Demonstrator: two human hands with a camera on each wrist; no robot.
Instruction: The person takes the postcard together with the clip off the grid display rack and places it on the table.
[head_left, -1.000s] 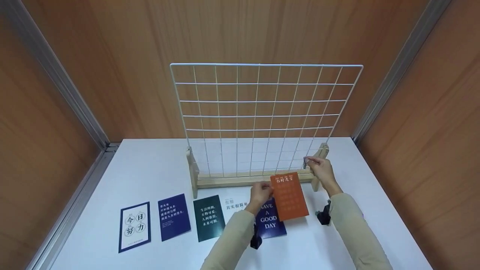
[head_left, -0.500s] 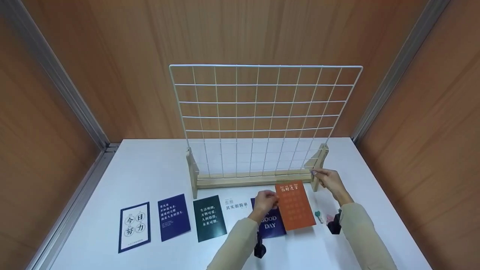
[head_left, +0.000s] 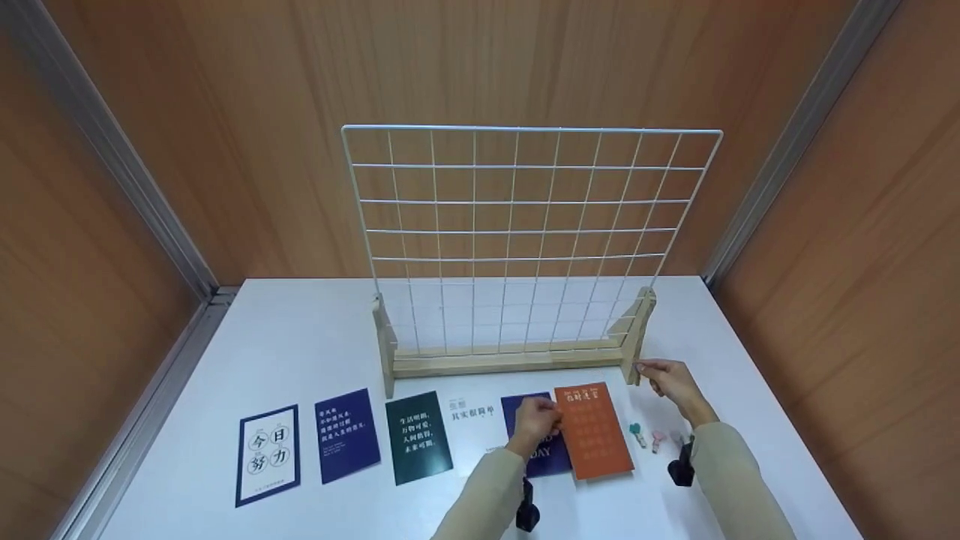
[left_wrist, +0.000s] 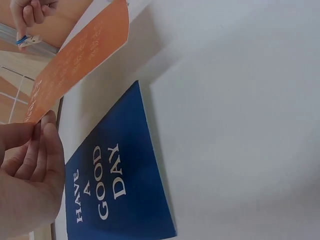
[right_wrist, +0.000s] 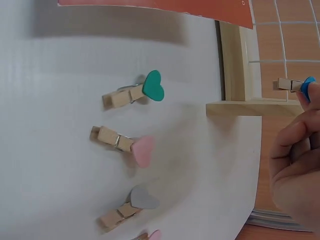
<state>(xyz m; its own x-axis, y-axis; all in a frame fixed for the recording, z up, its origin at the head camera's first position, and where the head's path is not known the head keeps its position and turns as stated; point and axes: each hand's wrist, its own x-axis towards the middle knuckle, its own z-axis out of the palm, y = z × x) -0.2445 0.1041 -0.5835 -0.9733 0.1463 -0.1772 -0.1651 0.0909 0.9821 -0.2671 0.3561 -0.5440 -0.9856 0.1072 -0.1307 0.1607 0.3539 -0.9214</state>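
Observation:
My left hand (head_left: 535, 422) pinches the left edge of an orange card (head_left: 594, 433) with white lettering, near its upper corner. In the left wrist view that card is raised off the table, tilted, beside a blue card (left_wrist: 117, 185) reading "HAVE A GOOD DAY". My right hand (head_left: 674, 385) is by the right foot of the grid stand. Between thumb and finger it pinches a small wooden clothespin (right_wrist: 286, 84) with a blue heart. On the table below lie clothespins with a green heart (right_wrist: 153, 86), a pink heart (right_wrist: 142, 151) and a grey heart (right_wrist: 143, 197).
A white wire grid (head_left: 525, 202) stands upright in a wooden base (head_left: 495, 364) behind the cards. Left of my hands lie a white card (head_left: 474, 427), a green card (head_left: 419, 437), a purple-blue card (head_left: 347, 436) and a blue-bordered card (head_left: 268, 455). Wooden walls enclose the table.
Both hands have moved down and toward me, away from the grid, the left slightly rightward. The orange card has come lower with the left hand. Heart clothespins on the table have come into sight.

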